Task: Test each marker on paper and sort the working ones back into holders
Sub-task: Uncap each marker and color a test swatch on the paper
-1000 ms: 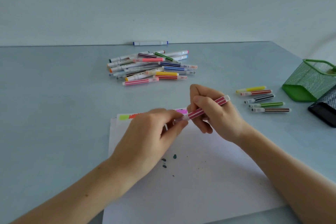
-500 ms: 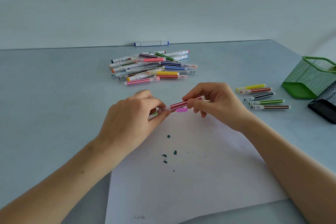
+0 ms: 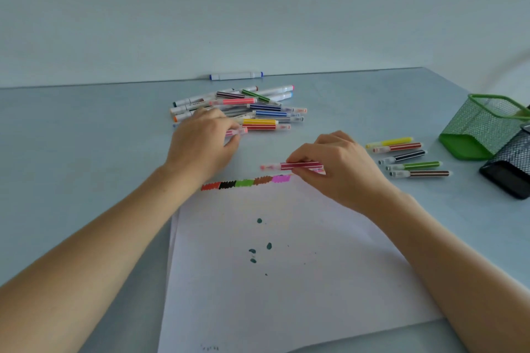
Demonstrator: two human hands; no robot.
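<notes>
A: Head view, writing? 
B: Barrel print on the heap of markers [image 3: 243,109] too small to read; faint marks at the paper [image 3: 286,266] foot illegible.

A: Hands? 
B: Right hand [image 3: 338,163] pinches a capped pink-striped marker [image 3: 292,165] above the swatch row [image 3: 246,183]. Left hand [image 3: 203,140] curls over the heap's pink marker [image 3: 239,131]; grip hidden.

A: Cut off? 
B: Green holder [image 3: 484,126] and black holder [image 3: 510,169], at the worktop [image 3: 71,152] edge.

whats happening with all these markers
A person is testing markers on a sheet of paper, which already carries a row of colour swatches. The right hand holds a capped pink marker above the swatches. The left hand reaches into the untested pile, fingers on another pink one.
</notes>
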